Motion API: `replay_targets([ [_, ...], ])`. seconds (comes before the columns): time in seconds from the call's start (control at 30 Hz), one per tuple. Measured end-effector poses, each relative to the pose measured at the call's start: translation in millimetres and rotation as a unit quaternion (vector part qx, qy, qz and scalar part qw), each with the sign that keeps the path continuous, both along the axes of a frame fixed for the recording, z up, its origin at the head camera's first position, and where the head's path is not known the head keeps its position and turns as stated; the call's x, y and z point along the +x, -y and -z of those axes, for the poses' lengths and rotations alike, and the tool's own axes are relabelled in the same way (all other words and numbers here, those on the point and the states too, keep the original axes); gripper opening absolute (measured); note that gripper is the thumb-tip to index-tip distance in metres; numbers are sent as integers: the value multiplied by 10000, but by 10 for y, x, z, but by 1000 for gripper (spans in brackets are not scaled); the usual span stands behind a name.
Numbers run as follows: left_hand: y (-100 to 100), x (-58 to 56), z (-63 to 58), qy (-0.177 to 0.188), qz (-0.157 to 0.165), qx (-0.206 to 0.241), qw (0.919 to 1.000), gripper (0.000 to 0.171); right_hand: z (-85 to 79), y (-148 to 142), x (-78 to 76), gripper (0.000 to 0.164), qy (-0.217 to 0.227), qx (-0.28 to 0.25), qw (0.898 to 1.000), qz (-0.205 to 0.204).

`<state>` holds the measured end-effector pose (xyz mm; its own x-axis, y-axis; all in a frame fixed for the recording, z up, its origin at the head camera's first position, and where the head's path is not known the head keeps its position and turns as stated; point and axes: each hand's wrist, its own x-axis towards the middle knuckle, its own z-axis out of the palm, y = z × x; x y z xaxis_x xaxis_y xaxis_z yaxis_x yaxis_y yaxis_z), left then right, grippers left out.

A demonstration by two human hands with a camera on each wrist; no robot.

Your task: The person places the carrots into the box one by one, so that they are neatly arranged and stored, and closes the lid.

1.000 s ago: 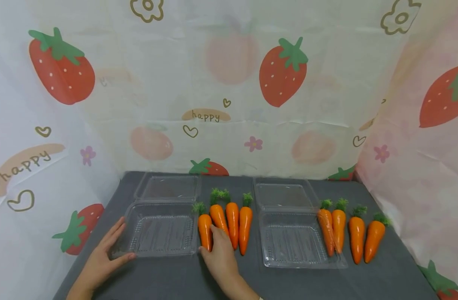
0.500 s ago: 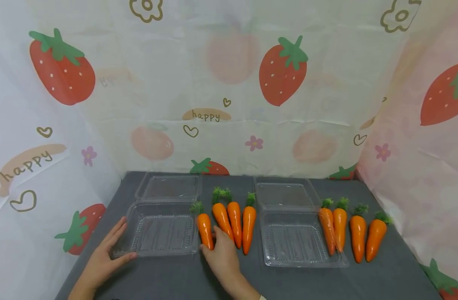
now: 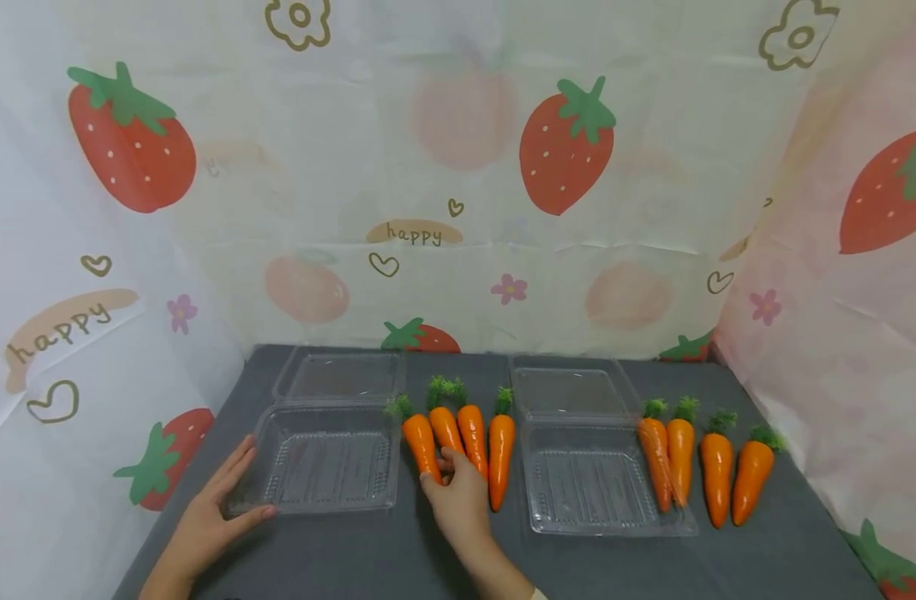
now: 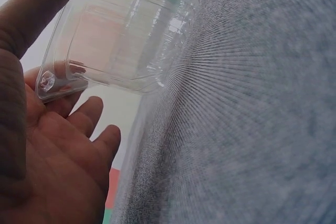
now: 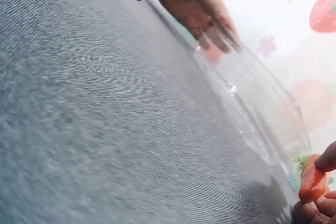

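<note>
At the lower end of an orange carrot [image 3: 420, 442] with a green leafy top, my right hand [image 3: 461, 504] pinches it between thumb and fingers. In the right wrist view the thumb lies on one side of the carrot [image 5: 313, 182] and fingers on the other. Several more carrots [image 3: 500, 454] lie just to its right. My left hand [image 3: 206, 517] rests at the near left corner of a clear plastic container [image 3: 322, 467], its fingers fairly straight and its thumb spread along the front. The left wrist view shows the container's corner [image 4: 79, 72] between thumb and fingers.
The left container's hinged lid [image 3: 345, 377] lies open behind it. A second clear container [image 3: 585, 479] with its lid [image 3: 573, 392] open stands to the right. Several carrots [image 3: 716, 475] lie along its right side, on the grey cloth [image 3: 352, 558]. Printed curtains [image 3: 458, 283] enclose the table.
My right hand and the carrot in its pinch have shifted right and slightly away, closer to the other carrots. The nearby carrots moved slightly right earlier. My left hand stays at the container.
</note>
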<state>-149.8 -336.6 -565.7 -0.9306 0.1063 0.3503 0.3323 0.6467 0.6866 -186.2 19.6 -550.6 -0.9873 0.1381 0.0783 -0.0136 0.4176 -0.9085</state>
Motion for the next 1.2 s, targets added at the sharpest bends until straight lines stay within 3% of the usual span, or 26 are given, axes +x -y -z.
replay_targets([
  [0.63,12,-11,8,-42,76,8,10000,94,-197,-208,-72,36,-586,-505,9969,128],
  [1.0,60,-13,6,38,28,-170,9998,96,-262,-244,-112,33,-734,-566,9942,-542],
  [1.2,17,-9,26,174,14,-161,9997,97,-267,-293,-127,33,-588,-567,9935,-793],
])
